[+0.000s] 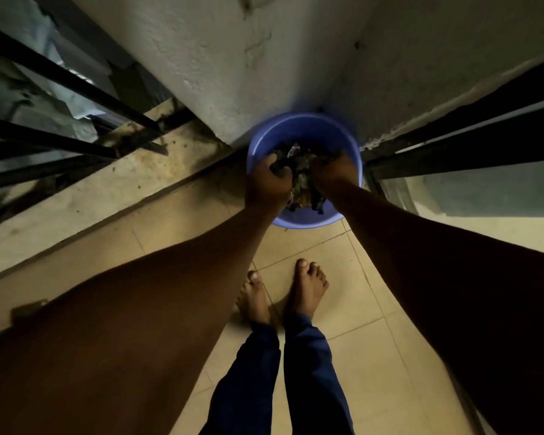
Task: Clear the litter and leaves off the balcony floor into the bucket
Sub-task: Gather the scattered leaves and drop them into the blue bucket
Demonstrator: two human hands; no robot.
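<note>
Directly over the bucket (305, 133), left hand (269, 183) and right hand (333, 172), arms outstretched, clamp one clump of leaves (302, 183) between curled fingers. No writing is legible.

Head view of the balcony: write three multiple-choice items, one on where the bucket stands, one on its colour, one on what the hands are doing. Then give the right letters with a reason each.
1. Where does the bucket stand?
A. On the floor in the corner by the wall
B. On a chair
C. Hung on the railing

2. What colour is the bucket?
A. Red
B. Blue
C. White

3. What are the left hand and right hand doing?
A. Hanging idle at the sides
B. Gripping the railing
C. Holding a clump of litter and leaves between them over the bucket

Answers:
1 A: it sits on the tiled floor where the wall meets the sliding door frame.
2 B: its rim and inner wall show blue.
3 C: both hands curl around the dark clump above the bucket's mouth.
</note>
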